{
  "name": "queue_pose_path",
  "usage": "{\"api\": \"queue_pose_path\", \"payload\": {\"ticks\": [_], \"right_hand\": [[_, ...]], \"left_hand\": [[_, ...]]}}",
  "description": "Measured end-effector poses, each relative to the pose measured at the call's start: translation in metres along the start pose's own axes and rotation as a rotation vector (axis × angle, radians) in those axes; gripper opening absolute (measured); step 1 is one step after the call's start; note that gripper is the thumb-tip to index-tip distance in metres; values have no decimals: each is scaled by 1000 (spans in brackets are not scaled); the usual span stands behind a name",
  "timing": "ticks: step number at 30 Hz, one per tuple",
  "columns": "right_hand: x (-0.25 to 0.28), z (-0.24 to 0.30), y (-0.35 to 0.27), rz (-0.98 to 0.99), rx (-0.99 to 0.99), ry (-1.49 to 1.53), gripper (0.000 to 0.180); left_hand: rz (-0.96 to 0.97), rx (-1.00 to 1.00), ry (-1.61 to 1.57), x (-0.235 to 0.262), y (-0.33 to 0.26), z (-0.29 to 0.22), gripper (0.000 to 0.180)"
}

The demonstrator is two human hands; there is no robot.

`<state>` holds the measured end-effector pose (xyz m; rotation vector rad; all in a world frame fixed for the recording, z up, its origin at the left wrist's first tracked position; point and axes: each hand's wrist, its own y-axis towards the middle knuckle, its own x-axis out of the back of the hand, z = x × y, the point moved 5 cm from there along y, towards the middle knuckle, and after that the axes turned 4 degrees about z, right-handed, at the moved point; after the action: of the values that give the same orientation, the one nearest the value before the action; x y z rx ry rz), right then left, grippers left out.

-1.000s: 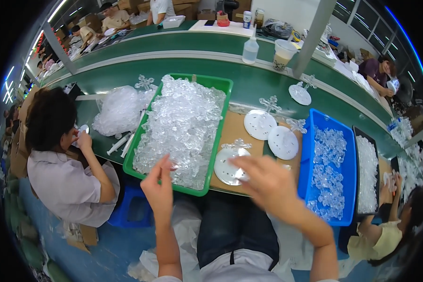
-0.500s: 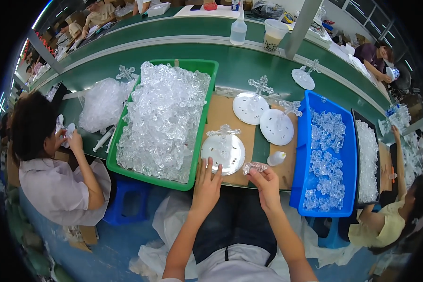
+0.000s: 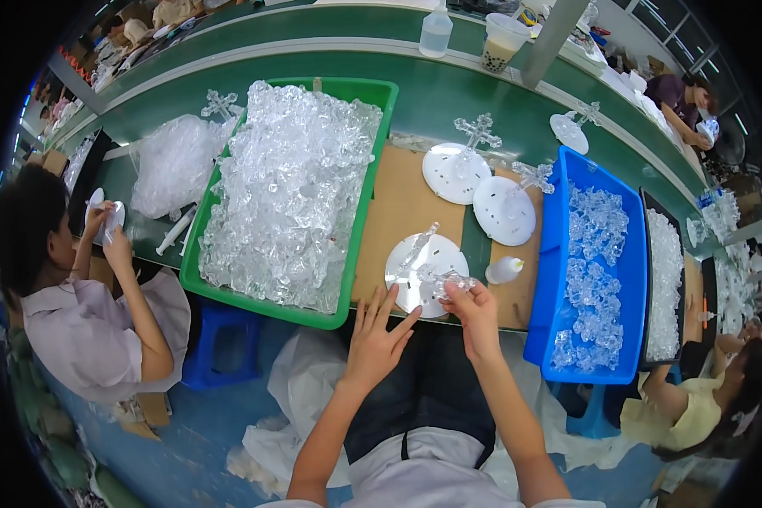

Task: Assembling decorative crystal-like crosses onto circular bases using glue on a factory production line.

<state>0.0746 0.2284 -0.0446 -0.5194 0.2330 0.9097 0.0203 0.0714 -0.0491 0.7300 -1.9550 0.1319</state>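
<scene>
A round, shiny white disc (image 3: 445,254) lies at the bench's near edge, with a clear plastic cross (image 3: 421,243) standing on it at a slant. My left hand (image 3: 379,340) has its fingers spread, the tips at the disc's near left rim. Between the thumb and fingers of my right hand (image 3: 476,317) is a clear plastic piece (image 3: 451,282), held over the disc's near right part; its full shape is partly hidden. Just right of the disc, a small white squeeze bottle (image 3: 505,270) lies tilted.
A green crate (image 3: 345,292) heaped with clear plastic pieces stands left; a blue bin (image 3: 633,279) with clear pieces stands right. Two finished-looking discs with crosses (image 3: 449,182) (image 3: 501,218) sit behind. A spray bottle (image 3: 436,34) and drink cup (image 3: 504,42) stand farther back. Co-workers (image 3: 85,313) flank me.
My right hand has brought the clear piece leftward over the disc. The disc and its cross have turned, and my left fingers have spread wider. The whole view has shifted slightly.
</scene>
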Motion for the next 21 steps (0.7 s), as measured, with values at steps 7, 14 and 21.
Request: {"api": "queue_pose_path", "payload": {"ticks": [7,14,21], "right_hand": [[-38,5,6,-87,237,-789,24],[-55,12,3,-88,471,-1131,29],[-63,7,2,-65,593,-1373,26]], "left_hand": [[-69,86,-30,-9,-2,-11,42],[-76,79,-72,-9,-3,-9,38],[-44,110,-61,-8,-5,-10,39]]}}
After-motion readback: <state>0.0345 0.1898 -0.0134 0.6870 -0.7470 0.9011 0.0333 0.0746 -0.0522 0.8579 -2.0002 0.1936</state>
